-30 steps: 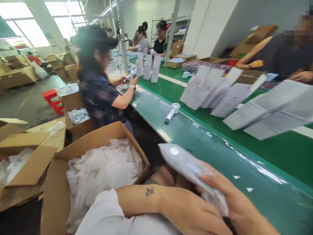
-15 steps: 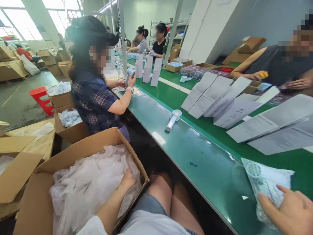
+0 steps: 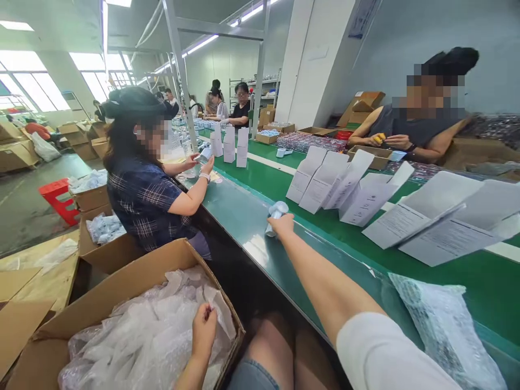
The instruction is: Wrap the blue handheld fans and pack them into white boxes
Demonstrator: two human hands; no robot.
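My right hand (image 3: 283,223) reaches across the bench, its fingers closed around a pale blue handheld device (image 3: 278,208) with a rounded head. The device is on the green work surface (image 3: 252,227). My left hand (image 3: 204,327) is over an open cardboard box (image 3: 134,276), its fingers pinched at the edge of a clear bubble-wrap bag (image 3: 219,306). More such bags (image 3: 142,330) fill the box in a loose heap. A filled bubble-wrap pouch (image 3: 442,319) lies on the bench at the right, apart from both hands.
Several white open-topped cartons (image 3: 377,203) stand along the green belt (image 3: 422,265). A co-worker in a plaid shirt (image 3: 142,200) sits at the left, holding a similar device (image 3: 204,155). Across the belt is another person (image 3: 430,124). A red stool (image 3: 60,200) stands at far left.
My right hand has left the bubble-wrap pouch and moved far to the left, taking hold of the pale blue device. My left hand has lifted slightly, pinching a bag. The view has tilted up.
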